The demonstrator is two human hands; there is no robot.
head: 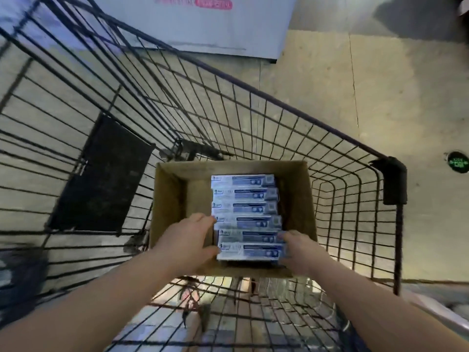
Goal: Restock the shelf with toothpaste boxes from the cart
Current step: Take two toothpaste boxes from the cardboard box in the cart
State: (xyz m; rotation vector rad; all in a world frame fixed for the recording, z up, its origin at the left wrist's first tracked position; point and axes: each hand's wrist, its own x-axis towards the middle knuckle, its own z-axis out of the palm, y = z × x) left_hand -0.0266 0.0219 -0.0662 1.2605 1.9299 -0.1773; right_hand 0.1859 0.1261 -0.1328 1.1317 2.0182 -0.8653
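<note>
Several blue-and-white toothpaste boxes lie in a row inside an open cardboard carton, which sits in a black wire cart. My left hand grips the left ends of the nearest boxes, fingers curled around them. My right hand holds the right ends of the same boxes. These nearest two boxes sit slightly offset from the rest of the row. No shelf is in view.
A black flap lies on the cart's left side. The cart's corner has a black plastic bumper. A pale display base stands beyond the cart. The tiled floor carries a green round marker.
</note>
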